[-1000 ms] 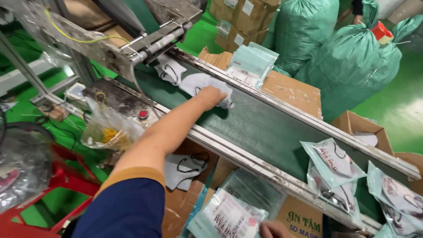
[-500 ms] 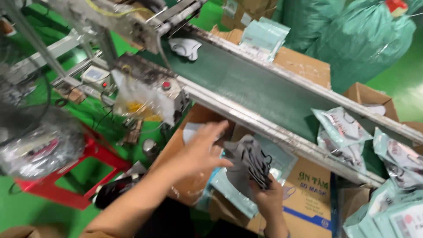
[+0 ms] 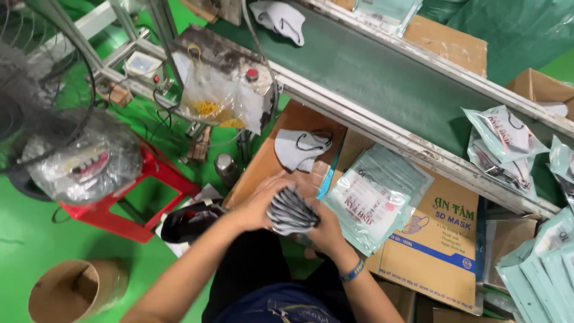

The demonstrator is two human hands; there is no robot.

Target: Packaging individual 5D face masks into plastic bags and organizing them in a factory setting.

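Grey face masks form a small stack [image 3: 291, 210] gripped between both hands low in the middle of the view. Left hand [image 3: 258, 203] cups it from nine o'clock, fingers curled closed around the edge; right hand [image 3: 326, 226] presses from three o'clock, fingers wrapped shut on it. One mask [image 3: 278, 18] already rides the green conveyor belt [image 3: 382, 78] at twelve o'clock. Sealed mask packets [image 3: 365, 206] lie just beside, on a cardboard box [image 3: 436, 251]; the stack appears not yet bagged.

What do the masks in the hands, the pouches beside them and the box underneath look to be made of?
Stack of masks: soft grey fabric, probably nonwoven; matte, folded layers bend between the left hand and right hand.
Pouches: thin plastic film, glossy, partly see-through.
Box: brown corrugated cardboard, matte.
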